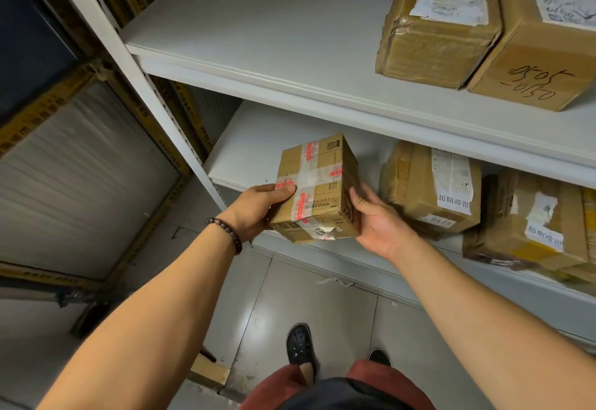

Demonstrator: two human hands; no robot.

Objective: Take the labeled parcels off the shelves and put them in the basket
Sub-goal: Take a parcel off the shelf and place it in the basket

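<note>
A small cardboard parcel (317, 188) with red-and-white tape sits between both my hands at the front edge of the lower shelf (245, 151). My left hand (258, 205) grips its left side, thumb on top. My right hand (375, 217) holds its right side, fingers round the far face. Two more labeled parcels (429, 187) (532, 225) lie to the right on the same shelf. On the upper shelf (258, 38) stand two taped parcels (442, 22) (541, 38). No basket is in view.
A white shelf upright (154, 100) runs diagonally at the left. Behind it stand dark racks with yellow bands (45, 109). The tiled floor (322, 300) and my feet (300, 343) are below.
</note>
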